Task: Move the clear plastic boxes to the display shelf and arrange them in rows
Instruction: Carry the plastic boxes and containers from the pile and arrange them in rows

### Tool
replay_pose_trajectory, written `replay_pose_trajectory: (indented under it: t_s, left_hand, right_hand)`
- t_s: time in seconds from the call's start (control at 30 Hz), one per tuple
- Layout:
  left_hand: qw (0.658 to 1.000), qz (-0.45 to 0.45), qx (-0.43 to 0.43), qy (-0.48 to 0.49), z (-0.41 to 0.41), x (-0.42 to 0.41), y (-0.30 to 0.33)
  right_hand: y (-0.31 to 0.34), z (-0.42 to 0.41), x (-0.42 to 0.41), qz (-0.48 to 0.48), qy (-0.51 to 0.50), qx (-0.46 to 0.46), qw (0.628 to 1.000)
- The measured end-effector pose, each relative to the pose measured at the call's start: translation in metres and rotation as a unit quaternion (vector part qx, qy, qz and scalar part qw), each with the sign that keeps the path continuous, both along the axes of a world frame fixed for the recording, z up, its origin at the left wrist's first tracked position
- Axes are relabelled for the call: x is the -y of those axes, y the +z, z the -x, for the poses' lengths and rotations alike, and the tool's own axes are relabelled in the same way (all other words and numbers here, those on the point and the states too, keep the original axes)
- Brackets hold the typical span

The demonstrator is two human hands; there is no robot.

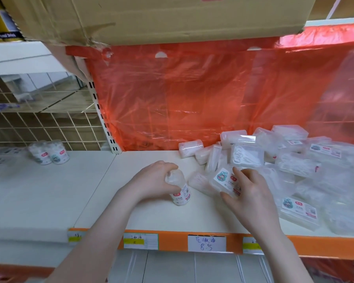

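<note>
White display shelf [49, 193] backed by red plastic sheet [192, 94]; left hand [151, 181] gripping upright clear jar [178, 190], right hand [247, 190] pinching labelled clear plastic box [223, 178] beside heaped boxes [294, 160] right of jar

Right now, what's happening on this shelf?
A person is stocking a white display shelf. The left hand grips a small round clear tub standing on the shelf, while the right hand holds a flat clear box at the edge of a jumbled pile of clear boxes. Two tubs stand at far left. No rows yet.
</note>
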State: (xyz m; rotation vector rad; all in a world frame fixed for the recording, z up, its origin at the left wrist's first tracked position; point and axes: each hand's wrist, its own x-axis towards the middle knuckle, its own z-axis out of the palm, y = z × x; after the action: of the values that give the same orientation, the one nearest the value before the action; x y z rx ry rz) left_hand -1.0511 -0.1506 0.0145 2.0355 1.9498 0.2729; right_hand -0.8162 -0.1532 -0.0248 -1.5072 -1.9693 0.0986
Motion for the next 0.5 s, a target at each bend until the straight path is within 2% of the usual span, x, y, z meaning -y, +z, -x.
replay_pose_trajectory:
  t_s: [0.23, 0.5]
  left_hand:
    - [0.994, -0.031, -0.015, 0.103, 0.009, 0.029, 0.0]
    - [0.981, -0.05, -0.033, 0.184, 0.058, 0.072, 0.014]
  right_hand:
    - [-0.011, 0.006, -0.003, -0.013, 0.064, 0.007, 0.998]
    - [-0.005, 0.059, 0.013, -0.001, 0.161, 0.013, 0.987]
